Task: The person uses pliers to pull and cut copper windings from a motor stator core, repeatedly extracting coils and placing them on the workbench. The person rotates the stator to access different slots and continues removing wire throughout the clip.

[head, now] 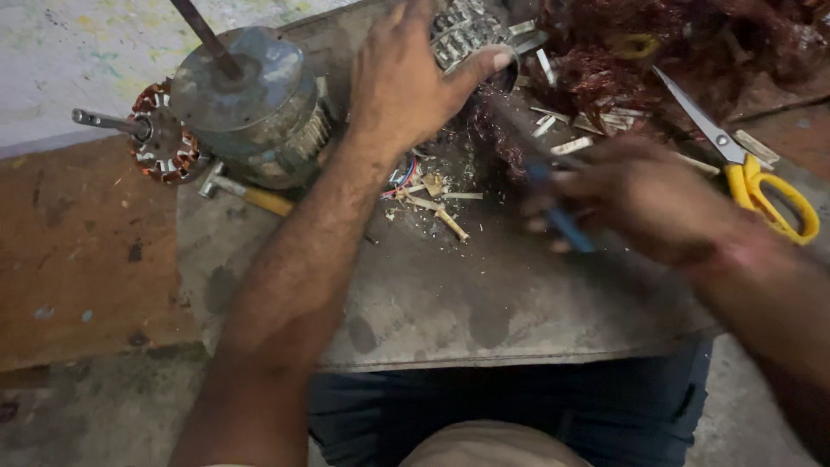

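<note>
Stripping of a motor stator looks to be the step in hand; left hand (406, 73) lies spread and flat, fingers open, pressing the laminated stator core (458, 30) at the desk's (450, 294) far edge; right hand (644, 199), blurred, is curled tight round a blue-handled tool (562, 220) just beside it; next, I judge, the tool tip must meet the core's slots while the left steadies it.

Dull metal motor (251, 104), glossy yellow plastic scissors (761, 182).

Dim, flat light; the right hand (644, 195) is smeared by motion blur.
</note>
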